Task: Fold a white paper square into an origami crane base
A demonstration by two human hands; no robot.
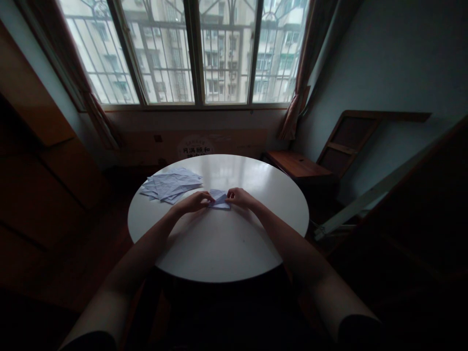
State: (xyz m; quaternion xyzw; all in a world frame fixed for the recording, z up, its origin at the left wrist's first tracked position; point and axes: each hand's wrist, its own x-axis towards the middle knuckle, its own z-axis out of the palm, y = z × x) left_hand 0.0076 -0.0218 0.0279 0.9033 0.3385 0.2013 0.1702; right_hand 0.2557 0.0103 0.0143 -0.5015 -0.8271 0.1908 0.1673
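A small folded sheet of paper [220, 200], bluish white with crossing creases, lies near the middle of the round white table [223, 253]. At its left edge my left hand [197, 200] pinches the paper between thumb and fingers. On the opposite side my right hand [239, 197] grips the right edge, fingers curled. Part of the paper is hidden under the fingertips. To the left of my hands sits a loose pile of similar papers [171, 183], overlapping one another.
Beyond the table stands a large flat cardboard box [241, 141] with printed characters, under a barred window [226, 53]. A low wooden stand [298, 165] is at the right, near a wooden frame [347, 141] against the wall. Wooden cabinets [69, 170] line the left.
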